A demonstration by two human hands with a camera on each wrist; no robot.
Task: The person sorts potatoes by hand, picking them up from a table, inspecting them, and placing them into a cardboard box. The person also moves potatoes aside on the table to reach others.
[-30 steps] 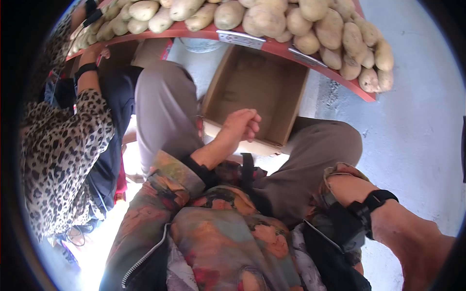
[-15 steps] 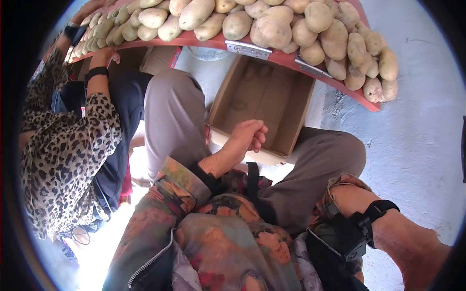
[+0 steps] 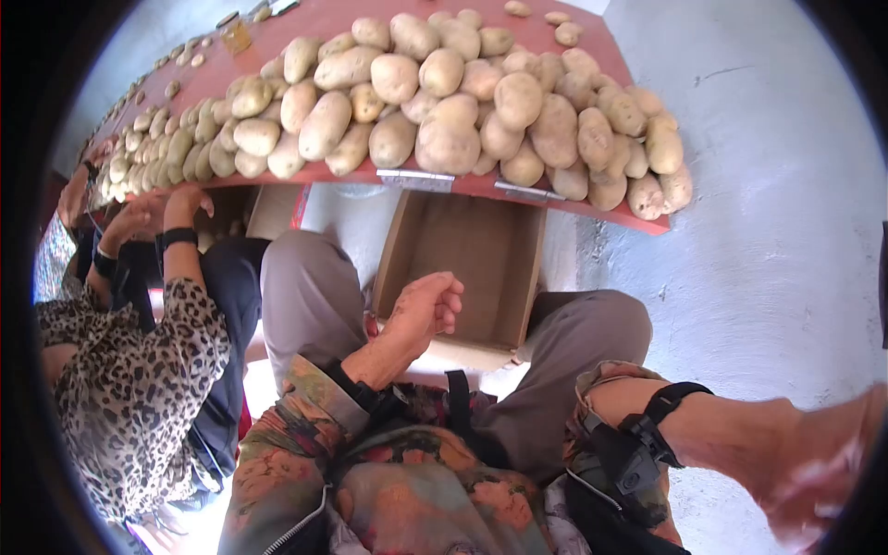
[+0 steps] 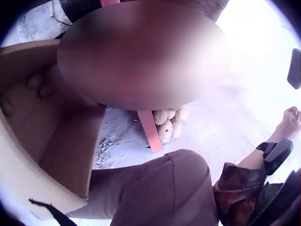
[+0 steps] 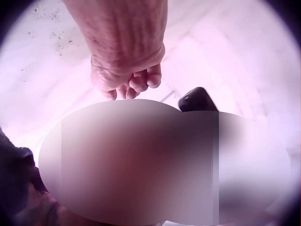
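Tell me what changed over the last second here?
The right hand swung out to the person's right, now blurred at the frame edge. The left hand stays loosely curled, empty, over the cardboard box. The potatoes lie untouched on the red table.

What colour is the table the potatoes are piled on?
Red: the table under the potatoes has a red top and edge, clearest in the head view.

Produce stall: potatoes [image 3: 444, 111] heaped on red counter [image 3: 314, 23].
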